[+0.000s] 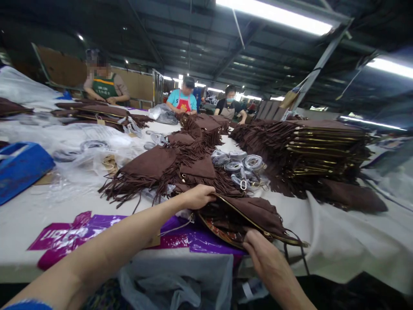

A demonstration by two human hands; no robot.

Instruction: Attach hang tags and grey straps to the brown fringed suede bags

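Head view: bag (254, 211) hides my fingertips; left hand (196, 196) and right hand (262, 255) curl their fingers (208, 199), pinching its edges.

Your bare left forearm (129, 237) stretches forward from the lower left. Your left hand (198, 196) is palm down, its fingers curled closed. Your right hand (263, 254) sits nearer you, back upward, fingers clenched too.
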